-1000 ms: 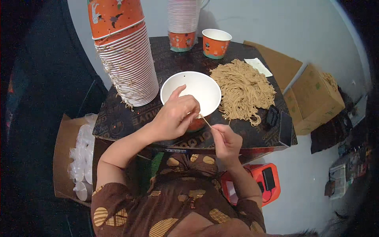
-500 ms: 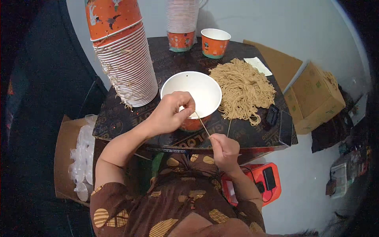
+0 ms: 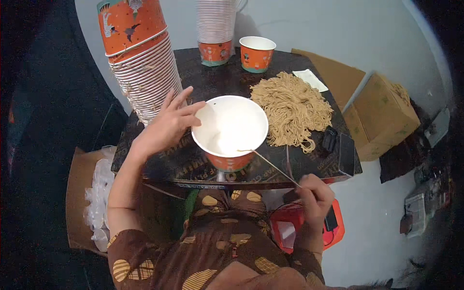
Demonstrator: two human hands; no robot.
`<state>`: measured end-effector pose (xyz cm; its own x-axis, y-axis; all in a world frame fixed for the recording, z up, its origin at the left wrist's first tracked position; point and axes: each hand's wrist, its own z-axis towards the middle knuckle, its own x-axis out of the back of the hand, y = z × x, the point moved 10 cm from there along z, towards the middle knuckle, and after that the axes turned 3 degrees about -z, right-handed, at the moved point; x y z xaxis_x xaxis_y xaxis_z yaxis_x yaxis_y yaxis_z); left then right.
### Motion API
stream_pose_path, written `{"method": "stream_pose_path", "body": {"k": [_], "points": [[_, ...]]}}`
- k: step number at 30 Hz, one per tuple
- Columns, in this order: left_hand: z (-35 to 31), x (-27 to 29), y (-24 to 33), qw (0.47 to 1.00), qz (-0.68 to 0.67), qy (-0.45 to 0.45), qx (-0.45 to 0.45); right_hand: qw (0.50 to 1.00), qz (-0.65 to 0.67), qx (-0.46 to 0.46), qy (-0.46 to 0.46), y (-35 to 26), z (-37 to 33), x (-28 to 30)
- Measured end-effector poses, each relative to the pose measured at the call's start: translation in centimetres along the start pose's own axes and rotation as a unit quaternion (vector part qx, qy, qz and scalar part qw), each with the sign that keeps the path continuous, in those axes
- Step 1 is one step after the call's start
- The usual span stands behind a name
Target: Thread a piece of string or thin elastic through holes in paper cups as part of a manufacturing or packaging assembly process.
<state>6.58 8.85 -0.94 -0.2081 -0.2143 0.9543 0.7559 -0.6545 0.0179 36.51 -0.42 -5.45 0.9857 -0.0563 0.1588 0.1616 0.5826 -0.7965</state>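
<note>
A dark patterned tabletop (image 3: pixel 203 92) is carrying everything here, standing on a pale grey floor (image 3: pixel 386 241) with darkness closing in on the person's left. The left hand (image 3: pixel 166 126) is resting against the rim of an orange paper bowl (image 3: pixel 230 128) with a white inside, fingers spread and only touching it rather than closing round it. The bowl is sitting near the front edge of the tabletop, just beside a heap of dry noodles (image 3: pixel 292 107). The right hand (image 3: pixel 315 195) is hanging below the front edge, its grip pinched together on thin chopsticks (image 3: pixel 270 166) whose tips are reaching over the bowl's near rim. A tall leaning stack of orange bowls (image 3: pixel 140 63) is standing at the left edge, with a second stack (image 3: pixel 215 29) and a single cup (image 3: pixel 257 53) at the back. Cardboard boxes (image 3: pixel 382 116) are lying on the floor to the right (one more, holding clear plastic pieces (image 3: pixel 96 193), is on the left), and a red device (image 3: pixel 309 227) is sitting under the tabletop.
</note>
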Motion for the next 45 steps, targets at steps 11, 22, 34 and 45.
{"method": "stream_pose_path", "body": {"k": [11,22,34,45], "points": [[1.2,-0.5,11.6,0.982,0.053,0.110,-0.144,0.990,0.055,0.128,0.017,-4.3,-0.7,-0.1],[4.0,-0.3,16.2,0.961,0.005,0.252,-0.113,0.991,-0.032,0.119,-0.043,-5.4,1.7,-5.1],[-3.7,-10.8,11.2,0.680,-0.708,0.079,0.171,0.853,0.517,-0.077,-0.016,1.1,1.4,-8.5],[-4.9,-12.7,13.7,0.649,-0.726,0.040,0.223,0.844,0.533,-0.055,-0.016,2.0,0.9,-10.1]]}}
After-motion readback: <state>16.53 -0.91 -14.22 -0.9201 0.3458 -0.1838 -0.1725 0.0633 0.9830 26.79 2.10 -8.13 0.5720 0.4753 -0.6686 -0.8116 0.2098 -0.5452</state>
